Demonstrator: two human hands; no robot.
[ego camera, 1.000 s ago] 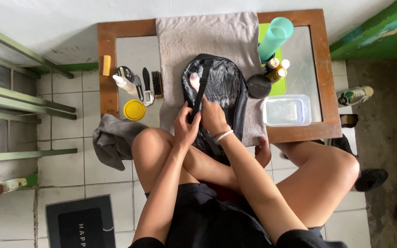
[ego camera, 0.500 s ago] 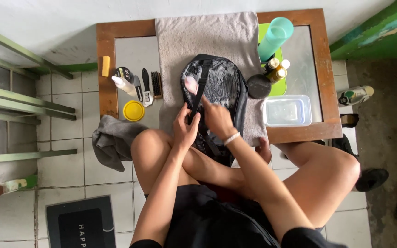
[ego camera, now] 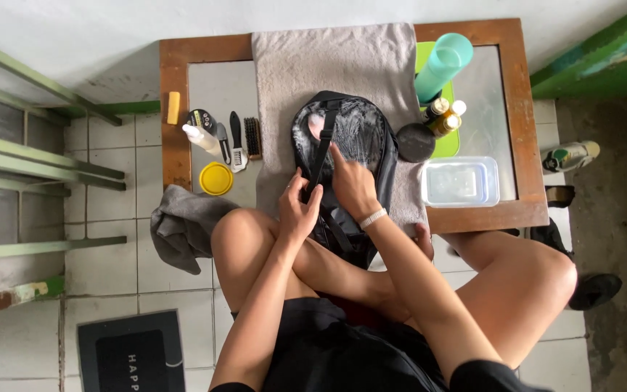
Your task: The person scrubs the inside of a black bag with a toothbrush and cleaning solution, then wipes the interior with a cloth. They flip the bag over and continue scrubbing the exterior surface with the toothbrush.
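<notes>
Black backpack [ego camera: 357,141] lies flat on a grey towel [ego camera: 328,65] spread over a low wooden-framed table [ego camera: 509,210], its long axis running straight away from us, top end far, lower end hanging off the near table edge toward our lap. Its surface looks wet and soapy. A black strap [ego camera: 323,149] runs lengthwise down the middle of it.

Our left hand [ego camera: 299,210] sits at the near end of that strap, fingers curled and pinched on it, holding it taut. Our right hand [ego camera: 353,185], with a pale band at the wrist, rests just beside the strap on the bag's front panel, fingers mostly straight and pressed flat on the fabric, holding nothing that we can see. Both hands are at the near half of the bag, nearly touching each other; the far half lies directly ahead of the fingertips.

Left of the towel lie a small brush [ego camera: 253,138], a white bottle [ego camera: 201,138] and a yellow lid [ego camera: 216,178]. To the right stand a teal tumbler [ego camera: 443,65] and a clear plastic tub [ego camera: 461,181]. A grey cloth [ego camera: 183,225] lies on the tiled floor by our left knee.
</notes>
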